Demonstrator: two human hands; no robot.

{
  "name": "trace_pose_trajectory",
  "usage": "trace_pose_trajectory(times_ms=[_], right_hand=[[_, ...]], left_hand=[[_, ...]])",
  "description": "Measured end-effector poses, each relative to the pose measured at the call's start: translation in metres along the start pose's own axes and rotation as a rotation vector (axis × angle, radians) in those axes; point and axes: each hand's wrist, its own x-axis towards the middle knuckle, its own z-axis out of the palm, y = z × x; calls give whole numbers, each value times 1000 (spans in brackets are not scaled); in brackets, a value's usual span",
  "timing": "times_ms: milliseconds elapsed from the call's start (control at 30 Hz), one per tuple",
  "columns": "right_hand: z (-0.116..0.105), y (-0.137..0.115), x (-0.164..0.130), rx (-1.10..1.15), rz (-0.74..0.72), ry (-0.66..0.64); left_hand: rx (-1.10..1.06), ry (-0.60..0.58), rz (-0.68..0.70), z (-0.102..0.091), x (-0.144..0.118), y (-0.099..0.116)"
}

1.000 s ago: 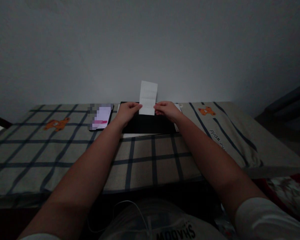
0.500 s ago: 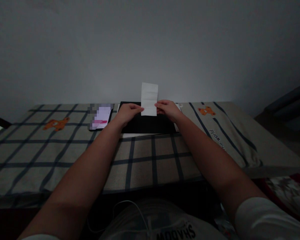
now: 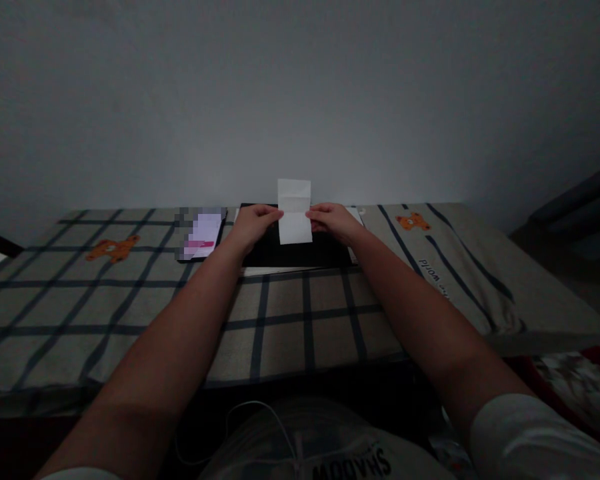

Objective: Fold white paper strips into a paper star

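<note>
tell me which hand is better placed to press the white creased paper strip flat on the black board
Either; both pinch the white creased paper strip at mid-height, left hand and right hand mirrored above the black board.

Bare forearms, short white sleeves

Both arms are bare from wrist to above the elbow, ending in white sleeves (image 3: 530, 433) at the lower corners. A light shirt (image 3: 325, 447) carries dark block lettering, seen upside down, and a thin white cable (image 3: 260, 408) loops across it.
</note>
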Motion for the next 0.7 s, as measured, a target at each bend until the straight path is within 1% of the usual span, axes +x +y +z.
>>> trace_pose_trajectory(times_ms=[133,233,400,500,600,700], right_hand=[[1,-1,1,-23,-25,38],[2,-2,-1,-36,-23,20],[2,-1,-2,-48,4,-9],[2,0,-1,-31,28,0],[0,2,1,10,8,23],[-3,3,3,7,-9,30]], left_hand=[[17,-50,-8,1,-1,0],[-13,-75,-19,1,-2,0],[-18,-4,22,0,0,0],[4,-9,27,-1,0,-1],[2,-12,31,-1,0,-1],[-8,-36,3,0,-2,0]])
